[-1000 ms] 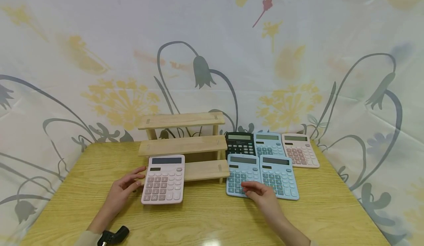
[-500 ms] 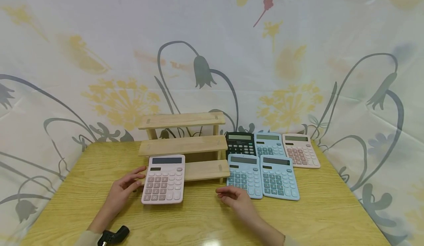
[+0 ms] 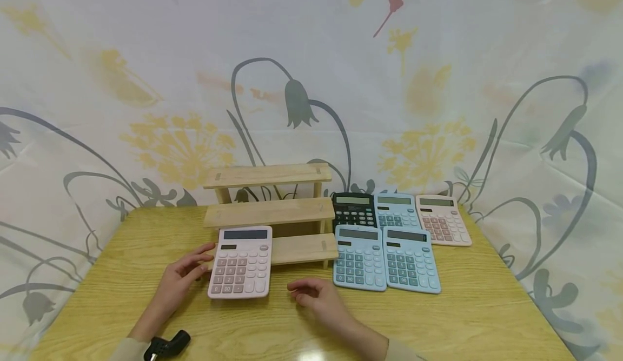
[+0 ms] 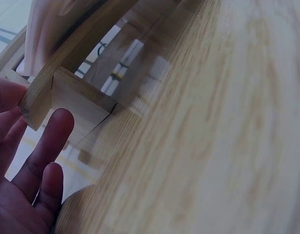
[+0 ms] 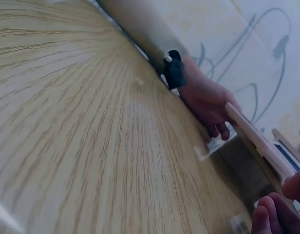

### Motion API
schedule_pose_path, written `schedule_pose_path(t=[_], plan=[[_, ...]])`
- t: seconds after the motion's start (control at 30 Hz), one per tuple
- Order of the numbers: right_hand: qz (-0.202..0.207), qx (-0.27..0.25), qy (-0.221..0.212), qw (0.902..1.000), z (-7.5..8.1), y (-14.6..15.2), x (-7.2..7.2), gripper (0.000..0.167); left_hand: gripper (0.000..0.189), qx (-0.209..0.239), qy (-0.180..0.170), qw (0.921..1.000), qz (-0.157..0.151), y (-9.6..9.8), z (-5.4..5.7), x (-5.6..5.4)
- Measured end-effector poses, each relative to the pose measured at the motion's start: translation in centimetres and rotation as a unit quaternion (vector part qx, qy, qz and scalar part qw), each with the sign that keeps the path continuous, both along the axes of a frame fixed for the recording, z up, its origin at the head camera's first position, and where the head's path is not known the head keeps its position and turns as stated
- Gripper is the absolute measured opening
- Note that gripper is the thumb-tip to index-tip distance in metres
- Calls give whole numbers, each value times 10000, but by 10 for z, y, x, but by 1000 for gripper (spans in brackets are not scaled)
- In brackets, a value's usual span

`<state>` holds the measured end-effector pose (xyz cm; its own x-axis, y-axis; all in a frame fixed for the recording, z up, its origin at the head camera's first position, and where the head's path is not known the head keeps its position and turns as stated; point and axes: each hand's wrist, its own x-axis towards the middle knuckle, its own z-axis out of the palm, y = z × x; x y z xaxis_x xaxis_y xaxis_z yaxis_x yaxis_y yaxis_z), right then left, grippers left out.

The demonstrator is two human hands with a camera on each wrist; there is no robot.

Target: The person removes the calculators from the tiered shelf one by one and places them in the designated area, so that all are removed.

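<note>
A pink calculator (image 3: 240, 263) leans, keys facing me, on the lowest step at the left end of a three-tier wooden shelf (image 3: 272, 211). My left hand (image 3: 182, 274) is beside its left edge, fingertips right at the end of the shelf board; in the left wrist view its other fingers (image 4: 52, 141) hang loosely below that board (image 4: 38, 105). Over the table, right of the pink calculator, my right hand (image 3: 316, 299) has loosely bent fingers and holds nothing. Its fingertips (image 5: 269, 214) show at the lower right of the right wrist view.
Right of the shelf lie two blue calculators, a left one (image 3: 359, 258) and a right one (image 3: 411, 261). Behind them are a black calculator (image 3: 354, 209), another blue calculator (image 3: 396, 209) and a second pink calculator (image 3: 443, 220). A patterned cloth (image 3: 311, 53) hangs behind the wooden table (image 3: 272, 334).
My right hand has moved left, from over the front blue calculators to the table near the pink calculator on the shelf. My left hand and the calculators have stayed in place.
</note>
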<state>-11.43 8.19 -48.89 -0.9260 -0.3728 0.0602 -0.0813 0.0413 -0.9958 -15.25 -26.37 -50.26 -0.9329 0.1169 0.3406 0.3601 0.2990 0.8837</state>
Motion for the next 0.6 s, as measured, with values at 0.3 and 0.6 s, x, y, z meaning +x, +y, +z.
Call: schedule_pose_path(t=[0.3,0.6], plan=[[188,-198,-176,9995,4,-23,4,24,19,86,46,9999,-55,-1,-1,0],[103,-287,-286,9991,6,-39,3,23,19,76,53,9999,-93,-1,0,0]])
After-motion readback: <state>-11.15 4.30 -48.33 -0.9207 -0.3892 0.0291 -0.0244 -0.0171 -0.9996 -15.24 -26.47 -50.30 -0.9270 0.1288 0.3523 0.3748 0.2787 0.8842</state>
